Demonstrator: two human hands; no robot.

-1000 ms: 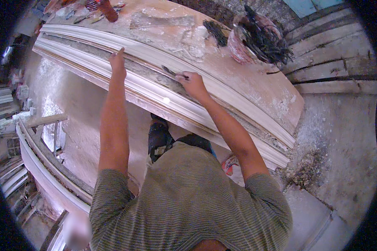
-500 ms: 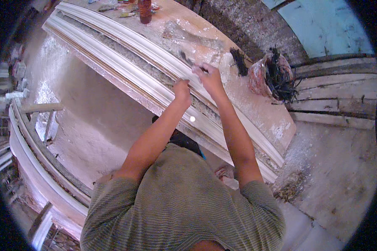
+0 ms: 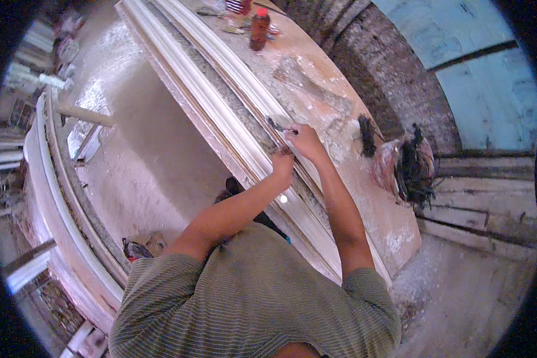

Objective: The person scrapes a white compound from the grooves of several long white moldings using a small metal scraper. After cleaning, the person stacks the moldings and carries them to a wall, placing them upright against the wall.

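Dusty plaster covers the long workbench (image 3: 364,197), where a white cornice moulding (image 3: 232,128) lies lengthwise. Right hand (image 3: 304,140) pinches a small scraping tool (image 3: 276,125) against the moulding's groove. Left hand (image 3: 283,161) presses curled fingers on the moulding just beside it. A red bottle (image 3: 259,28) stands well apart.

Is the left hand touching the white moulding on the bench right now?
Touching. The head view shows the left hand pressed onto the white moulding, fingers on its surface with no gap, beside the right hand.
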